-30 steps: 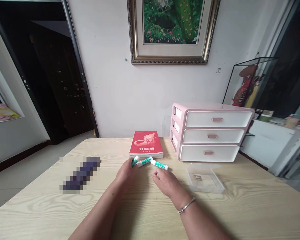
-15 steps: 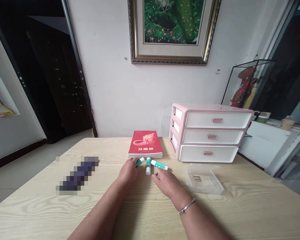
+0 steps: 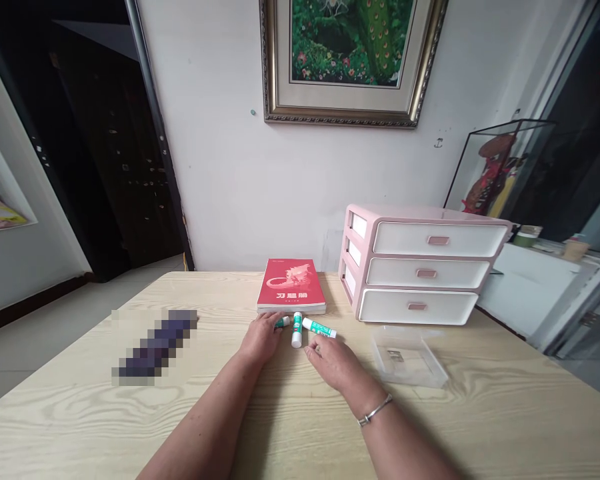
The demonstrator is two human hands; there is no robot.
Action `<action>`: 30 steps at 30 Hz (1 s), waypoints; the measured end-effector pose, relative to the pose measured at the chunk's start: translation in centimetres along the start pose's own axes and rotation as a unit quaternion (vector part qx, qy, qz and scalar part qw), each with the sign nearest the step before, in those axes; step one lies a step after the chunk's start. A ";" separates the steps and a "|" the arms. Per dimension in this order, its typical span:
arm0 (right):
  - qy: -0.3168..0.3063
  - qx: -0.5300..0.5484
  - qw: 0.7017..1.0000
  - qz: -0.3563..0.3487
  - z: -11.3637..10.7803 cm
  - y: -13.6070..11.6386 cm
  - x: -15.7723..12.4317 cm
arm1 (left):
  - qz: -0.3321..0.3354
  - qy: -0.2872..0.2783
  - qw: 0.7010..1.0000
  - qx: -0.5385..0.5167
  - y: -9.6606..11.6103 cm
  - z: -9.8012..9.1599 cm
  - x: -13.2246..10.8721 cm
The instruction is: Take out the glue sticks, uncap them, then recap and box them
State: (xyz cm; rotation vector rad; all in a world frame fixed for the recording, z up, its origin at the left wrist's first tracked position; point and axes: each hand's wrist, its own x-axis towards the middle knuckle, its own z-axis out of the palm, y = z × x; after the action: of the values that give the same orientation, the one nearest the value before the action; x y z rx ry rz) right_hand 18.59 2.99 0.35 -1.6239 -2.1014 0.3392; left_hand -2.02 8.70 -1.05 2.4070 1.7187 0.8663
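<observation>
Touching left glue stick (image 3: 282, 322) with flat, open left hand (image 3: 260, 337); resting right hand (image 3: 333, 360), loosely curled, empty, beside right glue stick (image 3: 319, 327). Nothing lifted yet; both sticks on table (image 3: 130, 427) near red book (image 3: 292, 287).

A red book (image 3: 291, 288) is laid near the table's (image 3: 80, 413) far edge. A pink chest of 3 drawers (image 3: 425, 267) is set just right of it. A clear tray (image 3: 410, 357) is placed before the chest.
</observation>
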 end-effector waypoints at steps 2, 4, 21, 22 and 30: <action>-0.002 0.002 1.000 0.003 0.0 0.0 0.0 | 0.003 0.014 1.000 0.007 0.7 -0.4 -0.4; 0.002 0.002 1.000 0.003 0.1 0.0 0.0 | -0.001 0.030 0.999 0.016 1.8 -0.8 -0.9; 0.046 0.020 0.999 0.001 0.1 0.4 -0.1 | -0.129 0.002 0.992 -0.004 5.7 1.0 -1.7; 0.048 0.020 0.999 -0.001 0.1 0.5 -0.1 | -0.143 0.007 0.990 -0.011 5.6 0.8 -1.8; 0.068 0.030 0.997 -0.008 0.6 1.1 0.0 | -0.204 0.099 0.943 -0.242 4.1 -1.5 -2.6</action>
State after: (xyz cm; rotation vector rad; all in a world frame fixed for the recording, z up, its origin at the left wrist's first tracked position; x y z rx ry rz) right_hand 19.24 3.34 -0.66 -1.5511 -1.9828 0.2753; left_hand 0.19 4.48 0.67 1.6263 1.7170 1.3034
